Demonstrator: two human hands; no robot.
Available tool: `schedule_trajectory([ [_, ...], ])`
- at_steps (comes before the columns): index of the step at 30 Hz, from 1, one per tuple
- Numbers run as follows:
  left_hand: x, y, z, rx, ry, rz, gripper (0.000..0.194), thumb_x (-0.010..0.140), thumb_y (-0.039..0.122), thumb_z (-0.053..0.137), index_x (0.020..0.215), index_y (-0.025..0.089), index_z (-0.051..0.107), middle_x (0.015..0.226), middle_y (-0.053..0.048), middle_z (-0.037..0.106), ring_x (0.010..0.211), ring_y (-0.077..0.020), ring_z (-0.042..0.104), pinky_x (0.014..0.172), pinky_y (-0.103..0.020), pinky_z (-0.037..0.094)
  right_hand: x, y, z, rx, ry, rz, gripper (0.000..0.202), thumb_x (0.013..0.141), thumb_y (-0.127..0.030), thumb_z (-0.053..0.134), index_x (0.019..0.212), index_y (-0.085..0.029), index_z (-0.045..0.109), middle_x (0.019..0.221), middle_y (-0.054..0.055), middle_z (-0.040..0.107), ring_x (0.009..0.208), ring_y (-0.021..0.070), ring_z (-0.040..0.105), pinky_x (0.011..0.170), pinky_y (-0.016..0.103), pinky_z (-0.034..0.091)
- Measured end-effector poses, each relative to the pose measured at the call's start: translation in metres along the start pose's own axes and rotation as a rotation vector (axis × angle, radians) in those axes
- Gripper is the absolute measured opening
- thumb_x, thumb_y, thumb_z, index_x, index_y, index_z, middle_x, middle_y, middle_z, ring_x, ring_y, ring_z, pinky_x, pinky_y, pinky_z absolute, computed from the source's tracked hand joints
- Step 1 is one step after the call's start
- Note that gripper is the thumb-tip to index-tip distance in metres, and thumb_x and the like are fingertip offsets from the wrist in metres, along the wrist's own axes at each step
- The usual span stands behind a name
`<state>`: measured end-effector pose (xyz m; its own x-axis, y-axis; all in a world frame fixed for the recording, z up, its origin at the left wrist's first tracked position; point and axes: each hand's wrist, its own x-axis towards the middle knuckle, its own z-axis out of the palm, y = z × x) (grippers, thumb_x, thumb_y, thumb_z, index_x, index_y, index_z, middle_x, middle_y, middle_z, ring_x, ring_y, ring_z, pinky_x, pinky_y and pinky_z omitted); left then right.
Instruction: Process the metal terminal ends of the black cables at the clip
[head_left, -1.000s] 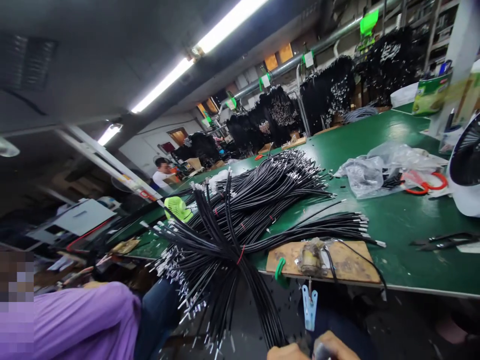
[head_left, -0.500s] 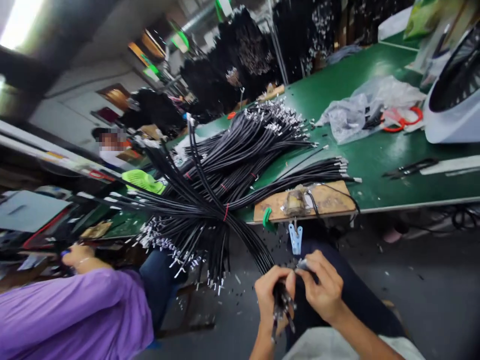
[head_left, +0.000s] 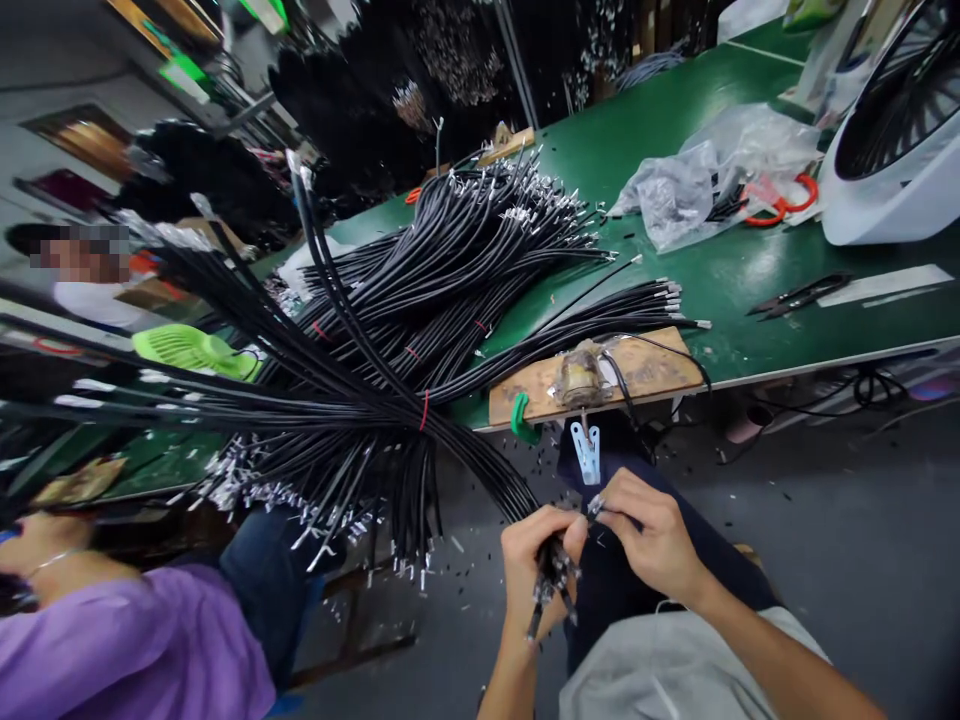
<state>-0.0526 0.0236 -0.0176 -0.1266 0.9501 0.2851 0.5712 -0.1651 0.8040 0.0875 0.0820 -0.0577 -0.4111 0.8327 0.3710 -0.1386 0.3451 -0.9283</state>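
Note:
My left hand (head_left: 541,555) is closed around the near end of a bundle of black cables (head_left: 487,468), whose tips poke out below the fingers. A red tie circles this bundle farther up. Close beside it, my right hand (head_left: 649,525) pinches a small silvery cable end between thumb and fingertips, just below a light blue clip (head_left: 586,452). The clip hangs from a wooden board (head_left: 517,390) at the table's edge. A large pile of black cables (head_left: 450,240) with white tips lies behind.
On the green table (head_left: 750,350) are a plastic bag (head_left: 675,195), orange-handled scissors (head_left: 784,205), black snips (head_left: 802,296) and a white fan (head_left: 885,200). A green clamp (head_left: 523,420) grips the board. A person in a purple shirt (head_left: 142,640) sits at the left; another person is behind.
The view has shifted right, so the table and cables appear farther left. My right fingertips have tilted around the small cable end. My left hand still holds the bundle.

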Motion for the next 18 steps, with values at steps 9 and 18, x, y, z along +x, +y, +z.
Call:
schedule_trajectory([
  [9,0.012,-0.011,0.005,-0.307,-0.078,0.044,0.019,0.08,0.027,0.066,0.072,0.011,0.06,0.067,-0.002,0.057,0.064,-0.007,0.053,0.062,-0.017,0.039,0.019,-0.001,-0.015,0.573,-0.242,0.567,0.037,0.079,-0.037,0.058,0.055,-0.011,0.047,0.052,0.0,0.04,0.049,0.0058,0.035,0.047,0.019,0.027],
  [18,0.01,-0.015,0.008,-0.319,-0.081,0.052,0.011,0.076,0.019,0.069,0.071,0.011,0.063,0.067,-0.003,0.061,0.065,-0.0084,0.056,0.064,-0.018,0.043,0.022,-0.021,-0.044,-0.064,-0.057,-0.183,0.028,0.078,-0.001,0.059,0.102,-0.016,0.064,0.087,0.007,0.065,0.084,0.0162,0.056,0.074,0.033,0.047],
])
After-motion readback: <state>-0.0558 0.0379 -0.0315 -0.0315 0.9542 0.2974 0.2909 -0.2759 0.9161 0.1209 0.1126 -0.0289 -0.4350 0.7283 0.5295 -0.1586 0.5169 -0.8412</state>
